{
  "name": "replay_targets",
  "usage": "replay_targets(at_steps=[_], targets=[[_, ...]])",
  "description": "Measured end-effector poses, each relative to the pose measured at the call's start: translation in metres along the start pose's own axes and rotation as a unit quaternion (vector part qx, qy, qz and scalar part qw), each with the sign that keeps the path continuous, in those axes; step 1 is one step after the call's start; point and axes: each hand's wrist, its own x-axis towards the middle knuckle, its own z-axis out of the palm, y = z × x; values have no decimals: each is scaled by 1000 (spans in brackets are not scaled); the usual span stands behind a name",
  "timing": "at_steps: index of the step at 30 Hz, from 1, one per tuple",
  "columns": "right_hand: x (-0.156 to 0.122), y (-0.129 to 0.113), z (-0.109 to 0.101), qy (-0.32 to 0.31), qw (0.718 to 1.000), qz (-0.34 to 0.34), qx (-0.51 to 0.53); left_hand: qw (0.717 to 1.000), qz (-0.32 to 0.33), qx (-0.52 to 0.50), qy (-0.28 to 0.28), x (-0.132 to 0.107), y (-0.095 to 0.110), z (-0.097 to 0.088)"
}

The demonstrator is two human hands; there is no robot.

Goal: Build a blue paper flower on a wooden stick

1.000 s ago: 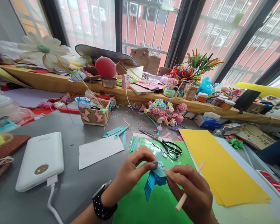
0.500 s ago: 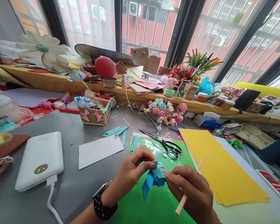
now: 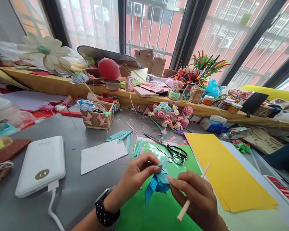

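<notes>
Between my two hands is a folded blue paper piece (image 3: 157, 183), with layered, pointed flaps; one long flap hangs toward the lower left. My left hand (image 3: 142, 171) pinches its top edge between thumb and fingers. On its right side, the thumb and forefinger of my right hand (image 3: 195, 192) grip another flap. A thin wooden stick (image 3: 184, 210) is also tucked through the fingers of my right hand, slanting from upper right to lower left. Beneath lies a green sheet (image 3: 137, 215). Black-handled scissors (image 3: 177, 154) rest on it, just beyond my hands.
Folded blue strips (image 3: 117, 135) and a white card (image 3: 103, 157) lie to the left, beside a white power bank (image 3: 42, 163) with a cable. Yellow paper (image 3: 228, 170) lies on the right. A cardboard basket (image 3: 97, 117) and pom-pom flowers (image 3: 167, 114) stand farther back.
Both hands and the blue paper piece have shifted very slightly left, and the stick's lower end has moved left too. The grips look the same. The power bank's display now shows lit digits.
</notes>
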Motion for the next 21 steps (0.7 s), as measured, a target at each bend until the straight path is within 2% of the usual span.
replay_targets(at_steps=[5,7,9,11,14,19,21], targets=[[0,2,1,-13,1000,12,25,998,45,34,-7,-1,-3,-3],[-2,3,1,-20,998,48,41,994,88,66,8,-2,-3,-4],[-4,5,1,-33,991,115,57,984,134,113,37,-3,-2,-3],[-6,6,1,-48,979,183,71,965,185,172,66,-4,0,-3],[-7,6,0,-58,969,226,85,926,265,251,95,-7,0,-1],[-7,6,1,-13,955,279,95,882,346,309,80,-13,-10,0],[-7,6,2,-15,954,280,107,870,362,326,71,-15,-15,0]])
